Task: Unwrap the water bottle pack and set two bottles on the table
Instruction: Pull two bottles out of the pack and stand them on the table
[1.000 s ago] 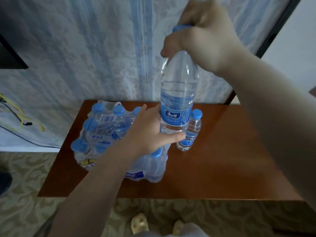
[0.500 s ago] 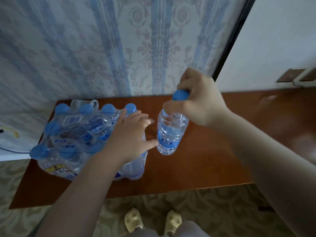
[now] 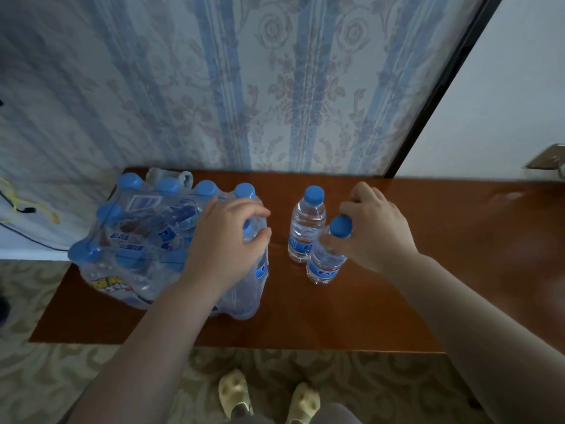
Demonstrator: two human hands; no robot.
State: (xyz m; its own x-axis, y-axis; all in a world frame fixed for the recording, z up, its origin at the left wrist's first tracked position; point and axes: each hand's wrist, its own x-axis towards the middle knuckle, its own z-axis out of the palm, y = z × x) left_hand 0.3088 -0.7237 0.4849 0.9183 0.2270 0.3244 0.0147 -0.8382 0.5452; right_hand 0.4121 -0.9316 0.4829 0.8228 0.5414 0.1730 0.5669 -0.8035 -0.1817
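**While right hand pinches a bottle top, left hand sits on the pack**

While both hands work above the brown polished wooden table [image 3: 351,316], two bottles stand upright on it, just right of the pack. Right hand [image 3: 377,231] is closed on the near clear plastic water bottle with blue cap and blue label [image 3: 325,261]: fingers curl round the neck just under and behind the cap, bottle base on the table. Second clear plastic bottle with blue cap [image 3: 306,228] stands just behind and left of it, nearly touching, nothing holding it.

Left hand [image 3: 227,243] rests on the right end of the clear shrink-wrapped pack of blue-capped water bottles [image 3: 143,243], fingers bent over a blue cap at the pack's near-right corner; whether it actually clamps that cap, cannot tell. Pack sits on the table's left part, wrap loose and rumpled at the back edge, several capped bottles inside, rows visible through the film.

Blue-striped floral wallpaper [image 3: 275,87] behind the table. Pale slippers [image 3: 235,393] on patterned carpet below.
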